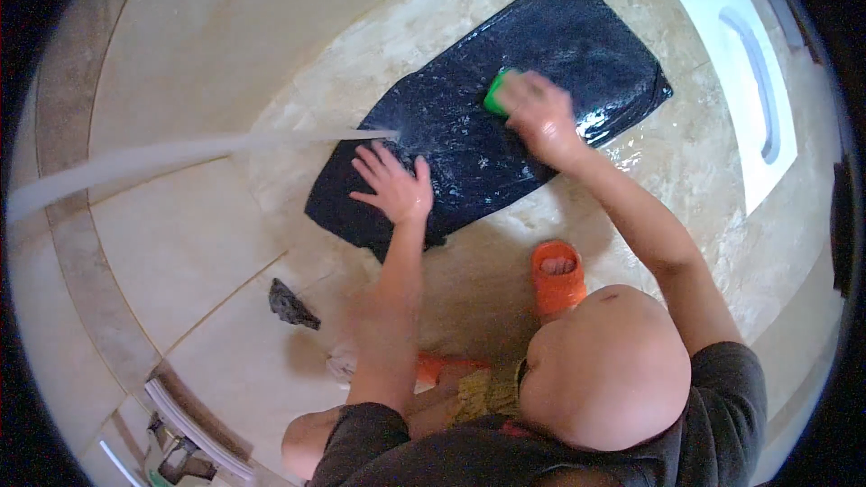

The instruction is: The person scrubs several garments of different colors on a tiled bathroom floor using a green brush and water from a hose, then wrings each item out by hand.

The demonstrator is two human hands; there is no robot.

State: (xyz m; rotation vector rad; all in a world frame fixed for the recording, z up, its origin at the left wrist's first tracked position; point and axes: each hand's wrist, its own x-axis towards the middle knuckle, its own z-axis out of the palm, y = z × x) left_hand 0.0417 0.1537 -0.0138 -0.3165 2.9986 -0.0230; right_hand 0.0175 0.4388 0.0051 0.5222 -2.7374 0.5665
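Note:
A dark, wet piece of fabric or matting [500,74] lies spread flat on the tiled floor before me, with whitish streaks on its surface. My left hand [394,186] rests on its left part, fingers spread and holding nothing. My right hand [541,115] grips a bright green scrubbing tool [497,95] against the middle of the fabric. Blur and my fingers hide most of that tool, so I cannot tell a brush from a sponge. A long pale band [203,147] runs from the left rim to beside my left fingertips; whether it is a water stream or a pole is unclear.
Wet beige tiles [216,47] surround the fabric. Right of it is a white panel [731,47] with a grey curved strip. A crumpled dark scrap [292,304] lies lower left, near a pale rail-like fixture [196,429]. An orange clog [559,284] is on my foot.

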